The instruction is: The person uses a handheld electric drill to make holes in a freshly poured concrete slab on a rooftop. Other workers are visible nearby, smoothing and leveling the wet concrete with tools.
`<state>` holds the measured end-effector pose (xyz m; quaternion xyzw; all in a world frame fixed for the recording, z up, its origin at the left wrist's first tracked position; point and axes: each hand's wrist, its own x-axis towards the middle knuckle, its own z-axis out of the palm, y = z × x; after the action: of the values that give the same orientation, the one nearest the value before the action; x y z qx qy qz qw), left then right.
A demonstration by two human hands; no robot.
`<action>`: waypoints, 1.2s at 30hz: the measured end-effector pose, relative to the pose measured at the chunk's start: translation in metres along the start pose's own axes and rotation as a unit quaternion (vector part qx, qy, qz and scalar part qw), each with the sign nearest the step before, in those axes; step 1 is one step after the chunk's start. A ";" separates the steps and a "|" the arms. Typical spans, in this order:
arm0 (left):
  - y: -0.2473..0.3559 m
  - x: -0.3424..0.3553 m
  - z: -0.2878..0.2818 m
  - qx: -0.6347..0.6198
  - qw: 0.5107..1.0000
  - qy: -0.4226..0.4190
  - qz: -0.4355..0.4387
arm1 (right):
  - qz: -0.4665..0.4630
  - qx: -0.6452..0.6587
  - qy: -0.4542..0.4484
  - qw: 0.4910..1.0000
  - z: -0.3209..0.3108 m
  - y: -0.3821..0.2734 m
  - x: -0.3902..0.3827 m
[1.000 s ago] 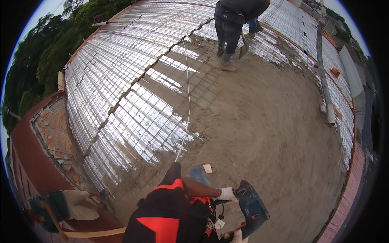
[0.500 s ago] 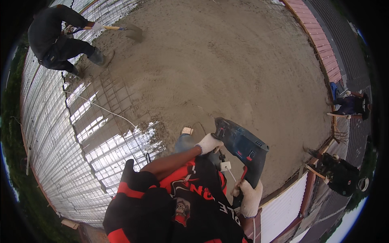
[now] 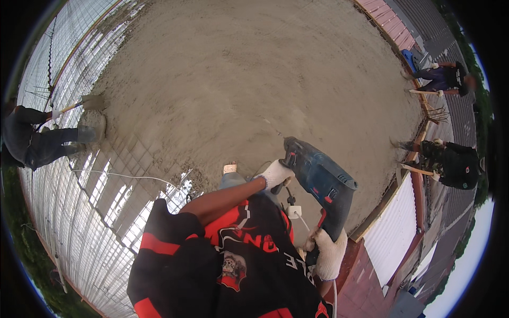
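Observation:
A dark blue rotary hammer drill (image 3: 321, 172) is held in front of my body, over the wet concrete (image 3: 238, 90). My left hand (image 3: 277, 175), in a white knit glove, is closed around its side handle near the front end. My gloved right hand (image 3: 330, 254) grips the rear handle. A thin rod or bit (image 3: 274, 127) extends from the drill's nose toward the concrete; its far end is hard to make out. A white socket block (image 3: 295, 212) with a black plug and a white cord hangs between my arms, close to the drill.
At the far left a person (image 3: 40, 132) works a shovel (image 3: 91, 103) in the concrete. Two people (image 3: 458, 164) with wooden-handled tools stand along the right edge. Steel mesh over shiny metal decking (image 3: 106, 201) lies left, crossed by a white cable (image 3: 132, 176). Timber formwork (image 3: 379, 212) borders the slab.
The view has turned, so the shoveling person now appears farther left and lower, and the people at right appear higher. Both my hands keep their hold on the drill, which stays nearly in place.

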<state>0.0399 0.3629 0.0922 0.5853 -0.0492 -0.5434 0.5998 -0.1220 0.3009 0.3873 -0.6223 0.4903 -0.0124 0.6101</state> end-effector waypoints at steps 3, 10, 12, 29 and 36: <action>-0.013 0.019 0.027 -0.029 0.999 -0.012 -0.024 | 0.017 0.030 0.008 0.999 -0.019 0.006 0.010; -0.059 0.065 0.046 0.034 0.996 0.045 -0.075 | 0.052 0.060 -0.037 0.996 -0.032 0.042 0.090; -0.070 0.077 0.048 0.066 0.993 0.077 -0.059 | 0.059 0.051 -0.052 0.996 -0.039 0.049 0.098; -0.065 0.129 0.048 -0.138 0.977 0.160 -0.034 | 0.050 -0.100 -0.182 0.977 -0.055 0.022 0.167; -0.121 0.147 0.004 0.267 0.960 0.040 0.080 | 0.069 -0.113 -0.196 0.972 -0.049 0.027 0.161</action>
<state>0.0245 0.2897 -0.0827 0.7392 -0.2150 -0.4372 0.4650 -0.0846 0.1696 0.2852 -0.6420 0.4009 0.2075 0.6198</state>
